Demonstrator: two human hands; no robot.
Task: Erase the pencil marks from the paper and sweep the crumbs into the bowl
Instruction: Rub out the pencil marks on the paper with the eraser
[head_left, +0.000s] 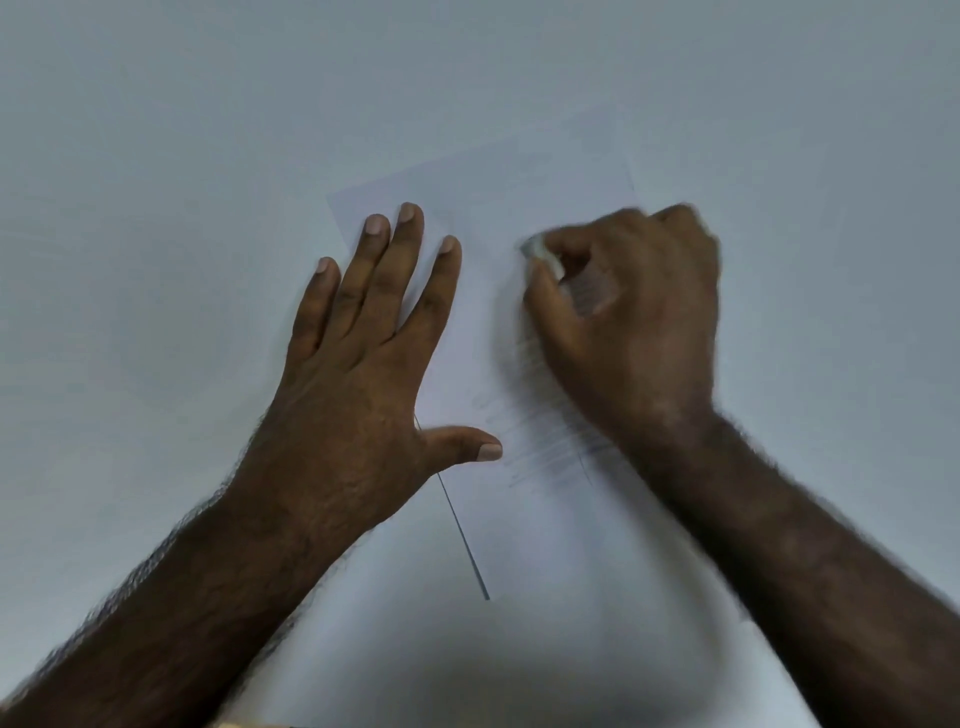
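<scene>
White paper (483, 208) under flat left hand (358, 364), right hand (634, 312) fingers (550, 317) pinching eraser (540, 254)

A plain desk or study setting, though the room type cannot be told. Only a smooth pale grey-white tabletop (156, 156) shows, with a sheet of paper (519, 197) lying on it.

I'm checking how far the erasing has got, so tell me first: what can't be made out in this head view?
- Bowl: not in the head view at all.
- Eraser: mostly hidden in the right hand, motion-blurred.
- Pencil marks: smeared by blur, partly under the right hand and wrist.
- Crumbs: too small or blurred to tell.
- Paper: left part under the left hand.
</scene>
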